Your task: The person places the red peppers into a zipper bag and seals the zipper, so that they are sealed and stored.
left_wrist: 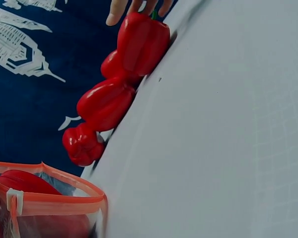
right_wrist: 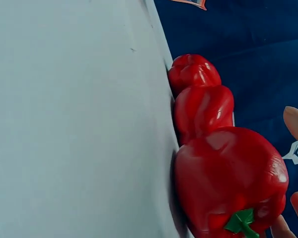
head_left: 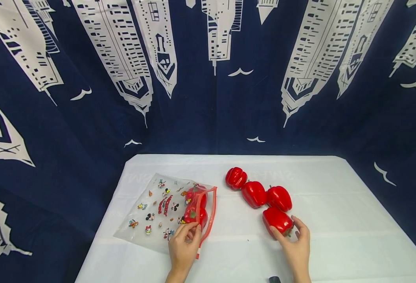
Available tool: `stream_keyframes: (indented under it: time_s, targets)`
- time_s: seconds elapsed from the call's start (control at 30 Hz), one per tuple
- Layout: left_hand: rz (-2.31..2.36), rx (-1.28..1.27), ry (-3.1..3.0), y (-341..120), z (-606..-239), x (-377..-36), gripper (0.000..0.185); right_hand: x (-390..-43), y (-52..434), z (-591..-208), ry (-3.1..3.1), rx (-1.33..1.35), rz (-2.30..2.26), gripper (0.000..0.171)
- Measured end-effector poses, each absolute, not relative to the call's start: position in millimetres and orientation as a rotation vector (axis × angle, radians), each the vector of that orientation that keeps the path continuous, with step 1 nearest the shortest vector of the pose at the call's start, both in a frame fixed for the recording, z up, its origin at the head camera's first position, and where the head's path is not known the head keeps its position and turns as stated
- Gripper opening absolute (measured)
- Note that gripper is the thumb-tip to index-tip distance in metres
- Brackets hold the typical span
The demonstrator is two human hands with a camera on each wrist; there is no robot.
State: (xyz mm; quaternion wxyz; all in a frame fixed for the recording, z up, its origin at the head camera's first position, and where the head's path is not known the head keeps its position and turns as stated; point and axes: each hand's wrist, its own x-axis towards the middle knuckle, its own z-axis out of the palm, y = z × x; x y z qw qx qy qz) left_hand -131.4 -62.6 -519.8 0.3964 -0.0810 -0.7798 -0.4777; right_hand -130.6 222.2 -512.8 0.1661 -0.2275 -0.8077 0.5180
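Observation:
My left hand (head_left: 184,245) pinches the red-zipped edge of a clear printed zip bag (head_left: 140,230), which lies flat with its mouth to the right. Two red bell peppers show through the plastic near the mouth; one appears as a red pepper (left_wrist: 27,181) in the left wrist view. My right hand (head_left: 296,245) is spread around the nearest loose red bell pepper (head_left: 278,221), thumb on one side and fingers on the other. In the right wrist view this pepper (right_wrist: 231,178) rests on the table, green stem towards the hand, a gap showing beside the thumb (right_wrist: 295,124).
Three more red bell peppers stand behind it: one pepper (head_left: 279,198), a middle pepper (head_left: 253,194) and the farthest pepper (head_left: 236,178). They sit on a white-covered table (head_left: 335,204). A dark object (head_left: 274,279) lies at the front edge. A navy cloth (head_left: 215,129) hangs behind.

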Motion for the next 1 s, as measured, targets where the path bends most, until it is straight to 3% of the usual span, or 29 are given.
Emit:
stream_keyframes:
  time_s: [0.33,1.0]
  targets:
    - [-1.204,-0.192,-1.997,-62,-521,-131,0.011,-130,225,-518,-2.365,-0.637,1.460,0.077]
    - [-1.213,-0.233,-1.927,-62,-522,-134,0.012,-132,228,-528,-2.381,-0.570,1.449,0.082]
